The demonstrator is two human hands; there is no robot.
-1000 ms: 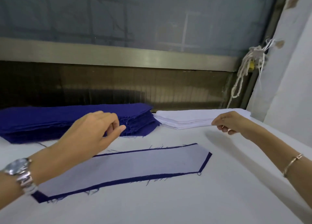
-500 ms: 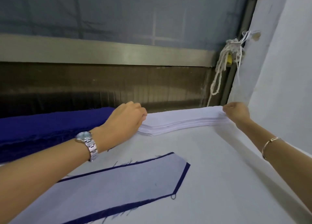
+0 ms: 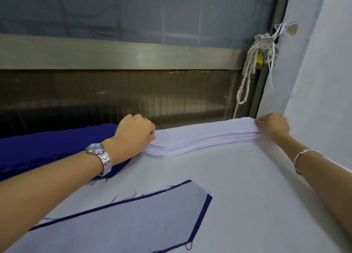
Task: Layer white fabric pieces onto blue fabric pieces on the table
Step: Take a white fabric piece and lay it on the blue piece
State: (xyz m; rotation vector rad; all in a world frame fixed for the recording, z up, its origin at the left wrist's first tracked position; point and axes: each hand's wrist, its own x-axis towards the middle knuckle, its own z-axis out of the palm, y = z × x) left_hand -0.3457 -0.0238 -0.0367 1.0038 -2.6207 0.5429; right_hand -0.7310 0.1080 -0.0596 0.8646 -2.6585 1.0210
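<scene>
A: Well, where is the white fabric?

B: The white stack [image 3: 200, 136] lies at the far edge of the table [image 3: 247, 186], just to the right of the blue stack [image 3: 47, 148]. Nearer to the camera, one white piece [image 3: 123, 226] lies flat on a blue piece [image 3: 202, 213], so only a thin blue border shows around it.

A: Is this pair seen complete?

B: No. The lower edge of the frame cuts it, and the left forearm covers its left part.

A: And the hands?

B: The left hand [image 3: 133, 133], with a watch [image 3: 97, 149] on the wrist, is at the left end of the white stack, fingers curled. The fingertips are hidden behind the knuckles, so I cannot tell if they hold a layer or only press. This hand also covers the place where the two stacks meet.

A: The other one?

B: The right hand [image 3: 274, 126], with a bracelet [image 3: 302, 157] on the forearm, has its fingers closed on the right end of the white stack. How many layers it holds is too small to see.

A: And the blue stack?

B: Its left end runs out of the frame. A rope [image 3: 247, 71] hangs in the corner behind.
</scene>
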